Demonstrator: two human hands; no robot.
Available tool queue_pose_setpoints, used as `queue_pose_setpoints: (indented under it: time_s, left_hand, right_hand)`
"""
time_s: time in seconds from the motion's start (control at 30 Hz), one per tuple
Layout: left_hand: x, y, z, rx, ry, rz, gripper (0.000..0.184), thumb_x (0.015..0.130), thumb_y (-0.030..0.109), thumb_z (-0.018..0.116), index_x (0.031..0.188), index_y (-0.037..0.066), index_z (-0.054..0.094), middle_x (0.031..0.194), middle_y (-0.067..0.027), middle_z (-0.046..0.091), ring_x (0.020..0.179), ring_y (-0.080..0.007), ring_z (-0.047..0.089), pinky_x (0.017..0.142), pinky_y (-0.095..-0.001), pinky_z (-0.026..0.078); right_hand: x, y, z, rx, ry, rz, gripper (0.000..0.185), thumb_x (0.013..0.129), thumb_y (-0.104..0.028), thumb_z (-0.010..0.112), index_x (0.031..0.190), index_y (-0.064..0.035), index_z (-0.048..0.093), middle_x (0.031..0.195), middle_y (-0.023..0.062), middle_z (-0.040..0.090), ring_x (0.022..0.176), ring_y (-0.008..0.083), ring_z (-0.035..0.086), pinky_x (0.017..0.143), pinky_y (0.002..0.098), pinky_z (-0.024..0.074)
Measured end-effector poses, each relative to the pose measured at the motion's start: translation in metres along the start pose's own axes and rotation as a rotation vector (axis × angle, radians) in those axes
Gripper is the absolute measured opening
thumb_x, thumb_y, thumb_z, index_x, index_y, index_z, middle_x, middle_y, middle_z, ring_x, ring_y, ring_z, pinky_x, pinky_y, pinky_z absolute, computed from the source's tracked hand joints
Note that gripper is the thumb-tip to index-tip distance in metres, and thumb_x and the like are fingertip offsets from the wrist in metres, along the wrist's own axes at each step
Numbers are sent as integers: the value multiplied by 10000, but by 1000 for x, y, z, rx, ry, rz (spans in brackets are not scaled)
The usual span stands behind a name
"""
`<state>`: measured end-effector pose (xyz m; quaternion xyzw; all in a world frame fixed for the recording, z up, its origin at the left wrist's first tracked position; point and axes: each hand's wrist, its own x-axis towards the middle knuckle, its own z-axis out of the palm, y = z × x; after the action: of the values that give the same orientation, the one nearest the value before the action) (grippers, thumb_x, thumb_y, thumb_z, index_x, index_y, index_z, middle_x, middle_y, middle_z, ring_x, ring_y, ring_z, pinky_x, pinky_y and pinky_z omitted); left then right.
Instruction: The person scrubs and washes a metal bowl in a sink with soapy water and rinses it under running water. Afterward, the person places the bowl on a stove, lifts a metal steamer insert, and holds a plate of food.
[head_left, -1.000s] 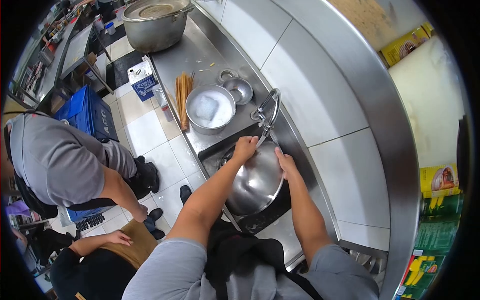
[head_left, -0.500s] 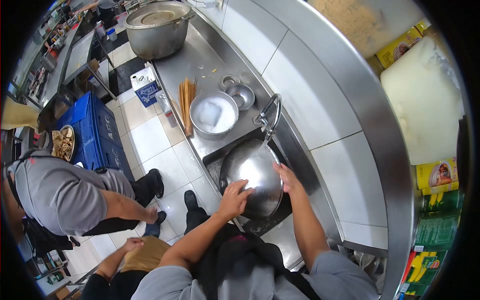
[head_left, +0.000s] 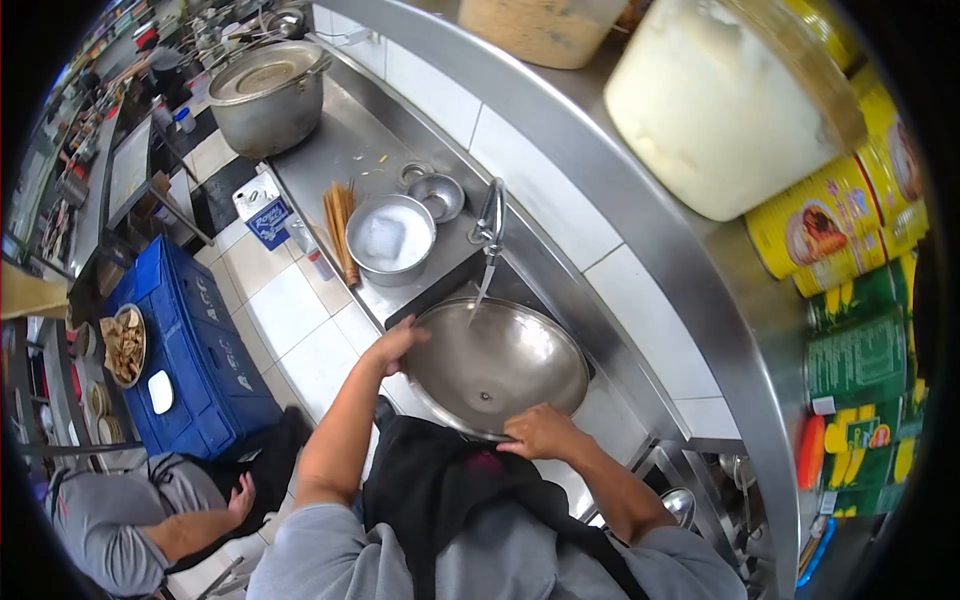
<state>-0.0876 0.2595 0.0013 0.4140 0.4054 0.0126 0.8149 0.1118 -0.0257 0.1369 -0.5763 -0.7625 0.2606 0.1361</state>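
Note:
A large round metal lid rests hollow side up over the sink, with a small fitting at its middle. Water from the tap runs into it. My right hand is closed on the near rim. At the left rim is my left hand, fingers apart and slightly blurred; whether they touch the rim I cannot tell. Beyond the sink stands a metal pot of suds with a pale cloth or sponge inside. A small metal bowl sits behind it.
Wooden skewers lie left of the pot. A big lidded pot stands farther along the counter. Overhead, a shelf carries tubs and cans. A co-worker is at lower left, near blue crates.
The lid has turned over, from domed side up to hollow side up. My left hand moved to the left rim, my right hand to the near rim. The view shifted.

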Motion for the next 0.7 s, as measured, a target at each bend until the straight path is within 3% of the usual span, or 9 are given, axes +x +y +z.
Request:
queue_pose_setpoints:
  time_s: [0.03, 0.17, 0.27, 0.37, 0.4, 0.47, 0.5, 0.57, 0.7]
  left_hand:
    - [-19, 3, 6, 90, 60, 13, 911, 828, 74, 565, 1602, 67, 85, 1579, -239, 316, 1396, -359, 409, 1048, -490, 451]
    - [-43, -9, 6, 249, 229, 141, 894, 711, -46, 443, 1571, -11, 205, 1365, -268, 556, 1214, -338, 582, 897, -354, 538]
    - [-48, -10, -7, 219, 210, 162, 881, 711, -57, 458, 1562, -22, 233, 1398, -256, 532, 1254, -327, 553, 928, -344, 518]
    - [-54, 18, -9, 196, 111, 279, 862, 736, -97, 506, 1556, -20, 252, 1446, -219, 504, 1301, -291, 518, 1034, -333, 447]
    - [-53, 27, -9, 198, 59, 332, 859, 744, -110, 526, 1555, -21, 256, 1459, -206, 497, 1314, -279, 509, 1070, -329, 418]
    - [-26, 27, -16, 174, -46, 424, 865, 749, -124, 550, 1559, 16, 279, 1498, -186, 459, 1371, -269, 456, 1123, -335, 360]
    - [-12, 30, -18, 246, -74, 498, 868, 740, -142, 531, 1557, 40, 301, 1514, -167, 437, 1380, -260, 439, 1120, -329, 363]
    - [14, 42, -14, 372, -159, 627, 869, 740, -161, 514, 1555, 77, 330, 1562, -125, 380, 1418, -252, 380, 1144, -326, 327]
    - [75, 40, 7, 201, -288, 375, 876, 745, -162, 530, 1555, 110, 340, 1511, -117, 431, 1389, -253, 403, 1143, -341, 328]
  right_hand:
    - [-2, -6, 2, -29, -19, -71, 418, 856, -381, 744, 687, -47, 559, 686, 98, 559, 683, 347, 574, 686, 387, 509]
    - [-17, -1, 5, -85, 5, -81, 356, 850, -388, 730, 737, -79, 594, 792, 36, 633, 866, 285, 645, 857, 437, 488]
    - [-29, -8, 2, -116, 161, 51, 315, 808, -408, 773, 862, -117, 665, 1021, 43, 667, 1090, 281, 618, 1039, 464, 409]
    - [-47, 6, 26, 168, 800, 490, 537, 832, -420, 769, 1264, -146, 606, 1506, 185, 363, 1359, 345, 430, 1121, 501, 345]
    - [-44, 8, 27, 162, 820, 513, 537, 832, -420, 769, 1264, -146, 606, 1506, 185, 363, 1359, 345, 430, 1121, 501, 345]
    - [-38, 10, 34, 1032, 1355, 1198, 548, 838, -279, 762, 1313, -83, 572, 1401, 188, 491, 1308, 306, 491, 1048, 471, 435]
    - [-47, 18, 47, 1037, 1380, 1212, 548, 838, -279, 762, 1313, -83, 572, 1401, 188, 491, 1308, 306, 491, 1048, 471, 435]
    - [-71, 50, 69, 1723, 1126, 983, 543, 814, -110, 732, 1321, -10, 567, 1248, 169, 611, 1178, 273, 587, 949, 388, 507]
    - [-52, 13, 40, 1126, 1575, 953, 514, 788, 56, 602, 1299, 13, 588, 1101, 127, 680, 1012, 246, 651, 888, 325, 524]
